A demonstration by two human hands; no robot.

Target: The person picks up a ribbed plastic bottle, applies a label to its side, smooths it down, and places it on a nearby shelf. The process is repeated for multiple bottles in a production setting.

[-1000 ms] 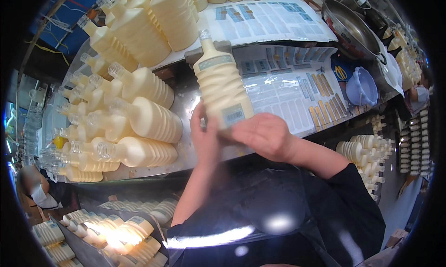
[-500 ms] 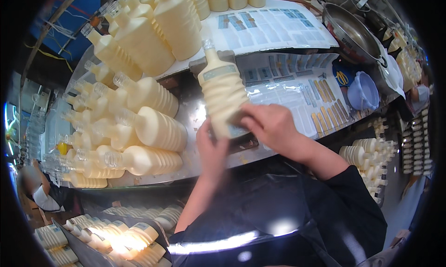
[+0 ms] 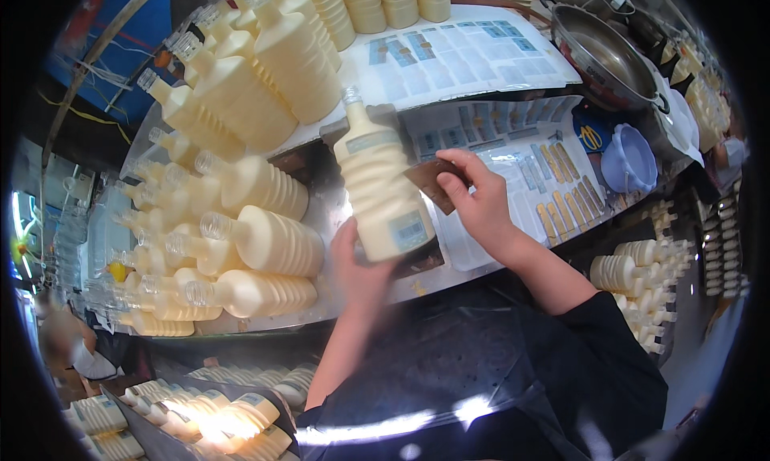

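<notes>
A cream plastic bottle (image 3: 374, 172) with ridged sides and a clear threaded neck lies on a dark rest in front of me, neck pointing away. One bluish label (image 3: 409, 229) sits near its base and another (image 3: 370, 142) on its shoulder. At the base's left side my left hand (image 3: 359, 262), slightly blurred, grips the bottle; some of its fingers are hidden. My right hand (image 3: 484, 208) pinches a flat brown scraper (image 3: 435, 186) between thumb and fingers, just right of the bottle's middle.
Many similar bottles (image 3: 277, 240) lie at the left; others (image 3: 297, 56) stand behind. Label sheets (image 3: 473, 56) cover the far board and the table at right, near a lavender bucket (image 3: 628, 158) and a metal pan (image 3: 605, 52). Labelled bottles (image 3: 228, 417) fill crates at lower left.
My right hand has lifted the scraper off the bottle's lower face and moved right and slightly up, uncovering the label near the base. My left hand stays at the base.
</notes>
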